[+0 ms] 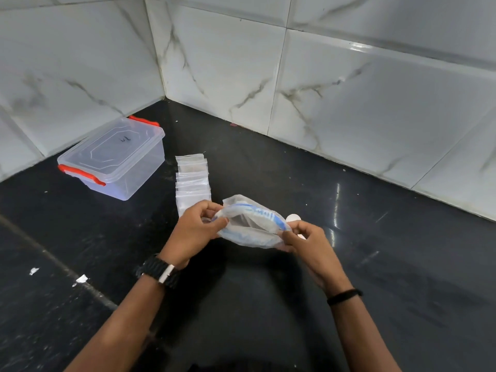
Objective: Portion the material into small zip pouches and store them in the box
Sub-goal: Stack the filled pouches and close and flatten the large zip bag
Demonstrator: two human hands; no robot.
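Note:
A large clear plastic bag with blue print is held just above the black counter, its mouth pulled wide. My left hand pinches its left rim and my right hand pinches its right rim. What lies inside the bag is unclear. A row of several small clear zip pouches lies flat on the counter just behind my left hand. The clear plastic box with red latches stands at the back left with its lid on.
White marble-look tiled walls meet in a corner behind the black counter. A small white round object shows just behind the bag. Small white scraps lie at the left near a seam in the counter.

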